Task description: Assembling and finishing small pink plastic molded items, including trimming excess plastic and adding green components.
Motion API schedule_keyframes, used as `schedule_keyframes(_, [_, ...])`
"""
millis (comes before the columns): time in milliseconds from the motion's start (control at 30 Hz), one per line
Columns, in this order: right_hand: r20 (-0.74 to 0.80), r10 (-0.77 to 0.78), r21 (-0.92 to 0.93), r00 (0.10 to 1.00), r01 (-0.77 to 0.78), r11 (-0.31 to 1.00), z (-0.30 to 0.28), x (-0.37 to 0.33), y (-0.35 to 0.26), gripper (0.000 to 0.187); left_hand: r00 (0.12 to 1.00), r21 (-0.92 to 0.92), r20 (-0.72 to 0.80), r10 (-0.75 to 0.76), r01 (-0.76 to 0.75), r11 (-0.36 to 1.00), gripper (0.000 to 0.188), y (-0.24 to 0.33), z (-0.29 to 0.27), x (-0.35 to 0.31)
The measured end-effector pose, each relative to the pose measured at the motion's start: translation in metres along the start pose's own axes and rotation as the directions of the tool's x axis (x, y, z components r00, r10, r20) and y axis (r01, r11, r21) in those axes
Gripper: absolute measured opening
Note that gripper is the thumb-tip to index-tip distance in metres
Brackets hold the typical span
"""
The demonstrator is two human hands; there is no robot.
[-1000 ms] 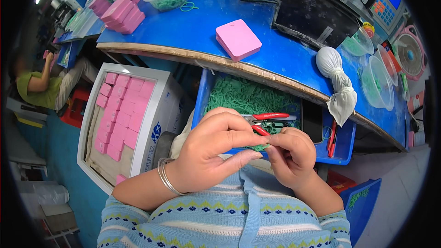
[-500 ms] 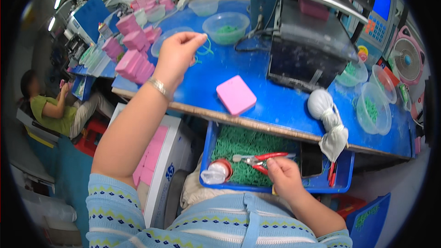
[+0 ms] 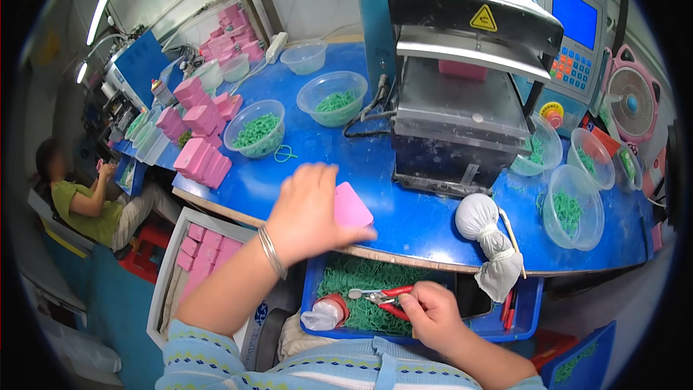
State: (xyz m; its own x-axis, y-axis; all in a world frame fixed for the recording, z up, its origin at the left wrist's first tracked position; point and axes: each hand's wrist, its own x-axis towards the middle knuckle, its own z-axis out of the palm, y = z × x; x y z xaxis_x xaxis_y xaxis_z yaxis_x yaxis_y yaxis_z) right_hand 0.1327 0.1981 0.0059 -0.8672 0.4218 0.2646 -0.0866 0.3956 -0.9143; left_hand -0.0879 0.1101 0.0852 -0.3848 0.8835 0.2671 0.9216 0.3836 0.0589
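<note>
My left hand (image 3: 307,209) reaches over the near edge of the blue workbench, fingers and thumb spread, beside a pink block (image 3: 351,206) that it partly covers. Whether the palm touches the block is hidden. Red-handled cutting pliers (image 3: 390,299) are in the grip of my right hand (image 3: 434,312), low over a blue tray (image 3: 530,318) of green strands (image 3: 368,274). A thin tool with a round pale end (image 3: 354,294) shows beside the pliers' jaws. One loose green loop (image 3: 286,153) lies on the bench by a clear bowl of green pieces (image 3: 255,128).
A black press machine (image 3: 462,115) stands at the back, with a tied cloth bundle (image 3: 487,238) before it. Pink blocks (image 3: 202,162) are stacked at left. More bowls (image 3: 574,209) sit at right. A jar (image 3: 328,310) is in the tray. A co-worker (image 3: 90,195) sits far left.
My left hand has come down and nearer, from the bowls to the pink block. The green loop it held now lies on the bench. My right hand still holds the pliers.
</note>
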Motion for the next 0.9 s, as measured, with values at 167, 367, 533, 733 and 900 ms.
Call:
schedule_keyframes(167, [-0.054, -0.362, -0.423, 0.931, 0.307, 0.853, -0.006, 0.060, -0.039, 0.031, 0.991, -0.279, -0.058, -0.122, 0.102, 0.955, 0.080, 0.007, 0.019, -0.044])
schedule_keyframes(367, [-0.175, -0.469, -0.713, 0.866, 0.217, 0.667, -0.001, 0.084, -0.017, 0.032, 0.944, -0.455, -0.305, -0.123, -0.031, 0.890, 0.079, 0.041, 0.006, -0.076])
schedule_keyframes(533, [0.094, 0.025, 0.282, 0.995, -0.051, 0.958, 0.025, 0.023, -0.044, 0.056, 0.927, -0.317, -0.373, 0.035, -0.163, 0.935, 0.088, 0.058, -0.006, -0.107])
schedule_keyframes(733, [-0.009, 0.014, 0.572, 1.000, -0.006, 0.820, 0.048, -0.010, -0.032, 0.031, 0.983, -0.994, -0.088, -0.163, -0.077, 0.075, 0.109, 0.082, 0.012, -0.129])
schedule_keyframes(900, [-0.092, -0.305, -0.166, 0.948, 0.287, 0.943, 0.043, -0.011, -0.043, 0.037, 0.934, -0.849, 0.337, 0.115, 0.355, -0.391, 0.081, 0.077, 0.028, -0.152])
